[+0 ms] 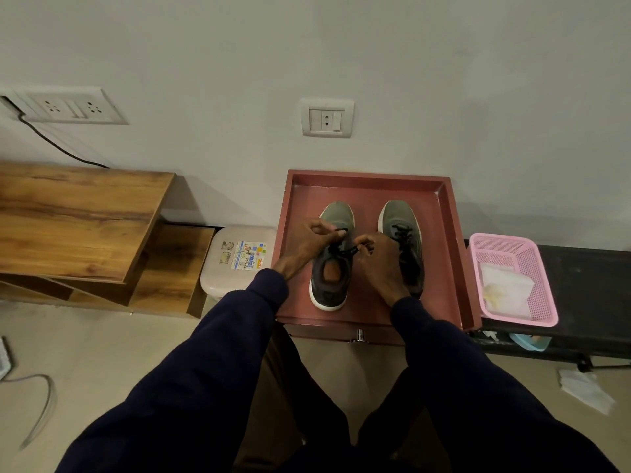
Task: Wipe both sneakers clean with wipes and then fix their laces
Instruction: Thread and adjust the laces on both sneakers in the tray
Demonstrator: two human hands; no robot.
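Fingers (333, 233) of the left hand (307, 245) are curling in and pinching one end of the black laces (346, 249) over the tongue of the left sneaker (329, 278), while the fingers (362, 241) of the right hand (380, 259) are pinching another part just beside them. Both hands are gripping the same laces, with only a short stretch showing between them. That left sneaker, grey at the toe and dark round the heel with a white sole, is sitting toe to the wall on the red surface (298, 213) with its raised rim. The right sneaker (403, 230) is standing parallel just beside it, partly hidden behind the right wrist, its own lacing lying across the tongue; whether that is tied I cannot tell. Dark blue sleeves (246, 336) are covering both forearms. Off to the right, a pink basket (543, 302) is resting on a dark bench (587, 285) and holding white wipes (505, 291), and a crumpled white sheet (585, 390) is lying on the floor below. Off to the left, a beige stool (222, 278) bearing a sticker is standing between the red surface and a wooden desk (75, 216).
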